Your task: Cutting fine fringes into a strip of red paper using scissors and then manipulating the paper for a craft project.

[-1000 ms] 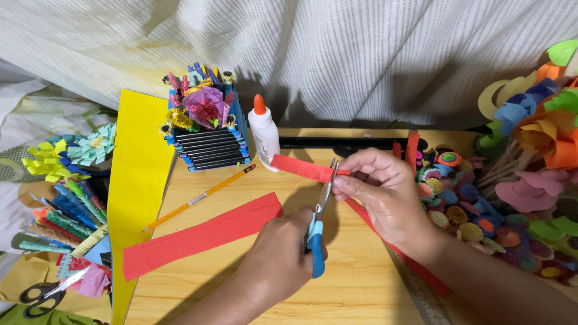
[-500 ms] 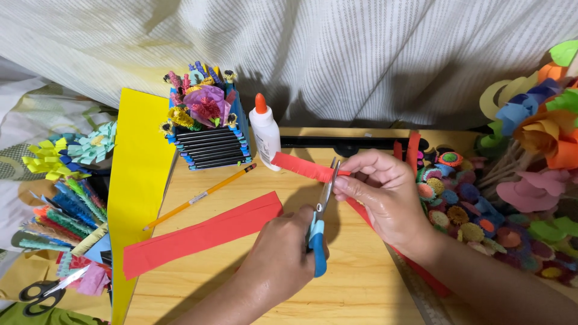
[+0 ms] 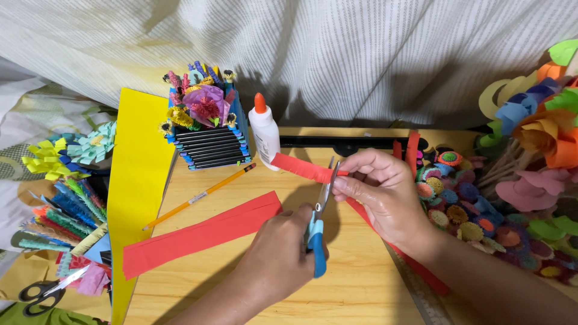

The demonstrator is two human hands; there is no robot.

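A left hand [image 3: 283,253] grips blue-handled scissors [image 3: 318,222], blades at the red paper strip [image 3: 304,168] pinched in the right hand [image 3: 379,192] at table centre. Fringe cuts look barely begun; a wider red strip [image 3: 198,232] waits uncut at nine o'clock.

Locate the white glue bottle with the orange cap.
Head view, upper centre: the white plastic glue bottle with the orange cap stands on the wooden table, right beside the flower-topped black box, behind the red paper strip.

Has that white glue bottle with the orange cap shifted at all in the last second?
No. The glue bottle stands upright in the same spot, just right of the decorated box of paper flowers, behind the red paper strip being cut.
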